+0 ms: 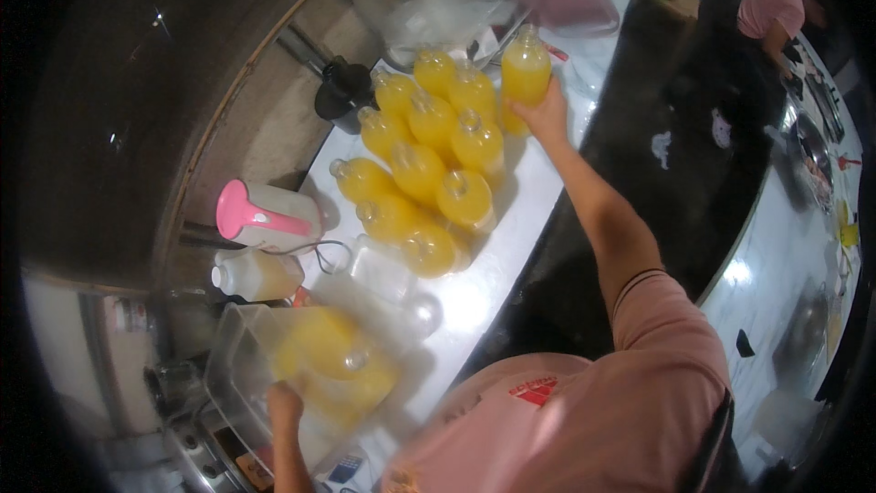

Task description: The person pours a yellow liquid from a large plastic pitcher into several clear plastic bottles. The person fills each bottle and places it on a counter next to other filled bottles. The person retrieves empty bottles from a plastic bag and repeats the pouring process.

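My right hand is closed around the lower side of a clear bottle of yellow liquid, which stands upright on the far side of the table. Its neck is clear above the liquid. Beside it, several similar yellow-filled bottles stand close together, their mouths seemingly uncapped. Nearer to me is a transparent plastic bin with yellow contents, blurred by motion. My left hand is curled at the bin, and whether its fingers grip anything is hidden.
Along the wall side stand a pink-and-white electric kettle, a white-capped jug and a black container. A clear plastic tub lies beside the bottles. Across a dark floor, another person works at a second table holding a metal bowl.
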{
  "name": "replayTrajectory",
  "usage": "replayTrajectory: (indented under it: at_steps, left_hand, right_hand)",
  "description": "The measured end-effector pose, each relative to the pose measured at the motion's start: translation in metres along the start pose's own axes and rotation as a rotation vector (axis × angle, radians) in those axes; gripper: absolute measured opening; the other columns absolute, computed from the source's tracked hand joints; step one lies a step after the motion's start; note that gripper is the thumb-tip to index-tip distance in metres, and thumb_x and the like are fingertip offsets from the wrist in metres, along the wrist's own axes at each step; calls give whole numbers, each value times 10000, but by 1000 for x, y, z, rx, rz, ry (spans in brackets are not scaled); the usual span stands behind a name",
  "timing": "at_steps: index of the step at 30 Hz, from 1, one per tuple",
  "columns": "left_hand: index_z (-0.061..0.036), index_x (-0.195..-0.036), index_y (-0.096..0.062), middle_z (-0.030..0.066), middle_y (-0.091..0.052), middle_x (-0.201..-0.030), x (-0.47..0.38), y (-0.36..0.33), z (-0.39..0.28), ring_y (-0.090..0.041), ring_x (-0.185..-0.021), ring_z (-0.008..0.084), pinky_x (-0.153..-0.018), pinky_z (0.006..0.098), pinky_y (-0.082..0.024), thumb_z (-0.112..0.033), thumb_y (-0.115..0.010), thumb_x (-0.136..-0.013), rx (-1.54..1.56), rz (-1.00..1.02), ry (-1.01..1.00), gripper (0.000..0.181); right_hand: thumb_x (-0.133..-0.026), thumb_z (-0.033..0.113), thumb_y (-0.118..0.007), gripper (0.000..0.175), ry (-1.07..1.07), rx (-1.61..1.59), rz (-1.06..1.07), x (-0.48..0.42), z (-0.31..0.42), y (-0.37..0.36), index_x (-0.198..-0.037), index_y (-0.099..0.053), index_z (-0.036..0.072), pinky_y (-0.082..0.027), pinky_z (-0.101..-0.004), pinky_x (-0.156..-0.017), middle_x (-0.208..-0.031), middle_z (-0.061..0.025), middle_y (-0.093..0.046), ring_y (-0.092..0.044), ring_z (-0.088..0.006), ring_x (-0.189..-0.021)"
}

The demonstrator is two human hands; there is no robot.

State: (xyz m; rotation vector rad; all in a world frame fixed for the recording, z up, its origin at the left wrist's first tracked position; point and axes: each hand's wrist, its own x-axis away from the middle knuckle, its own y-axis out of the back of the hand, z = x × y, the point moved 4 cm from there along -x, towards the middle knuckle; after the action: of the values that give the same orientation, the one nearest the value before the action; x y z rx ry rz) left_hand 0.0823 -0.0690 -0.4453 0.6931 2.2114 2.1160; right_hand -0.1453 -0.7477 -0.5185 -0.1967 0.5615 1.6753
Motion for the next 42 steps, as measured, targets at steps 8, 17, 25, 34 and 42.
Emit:
replayTrajectory:
  at_steps: [8,17,25,34,42]
  left_hand:
    - [55,-909,-613,218,-627,-721,10,3,-53,-606,-650,260,-600,394,-456,-308,-677,-785,-43,-37,33,389]
    - [47,-955,-605,253,-639,-830,5,-13,-37,-628,-783,403,-640,436,-459,-323,-648,-817,-67,-65,-13,397]
    - [15,-1026,-585,174,-643,-901,7,-18,-31,-587,-775,230,-675,381,-458,-296,-641,-842,111,-30,93,366]
    - [67,-720,-606,150,-622,-646,-1,-25,-34,-584,-603,216,-546,392,-435,-454,-600,-851,23,3,18,538]
    - [78,-859,-610,146,-603,-721,-17,-61,7,-575,-649,239,-610,362,-445,-354,-619,-772,602,-13,213,441]
  right_hand:
    - [-600,169,-793,636,-8,-55,15,3,-23,-27,-1124,-454,55,-482,-408,-807,-1005,-160,-628,-615,-340,-951]
    - [-609,88,-749,767,63,-87,17,0,-46,-45,-1245,-332,-19,-388,-397,-959,-1188,-204,-442,-475,-345,-1121]
    - [-610,104,-772,839,130,-181,60,7,-43,-49,-1291,-297,-18,-339,-417,-1010,-1216,-214,-425,-429,-357,-1158]
    - [-613,212,-835,1119,33,104,151,29,-73,-16,-1429,-113,-40,-221,-391,-1112,-1464,-242,-204,-247,-335,-1351]
    - [-742,-9,-652,503,145,-212,136,172,77,61,-1208,-463,-9,-387,-394,-971,-1203,-165,-496,-511,-273,-1103]
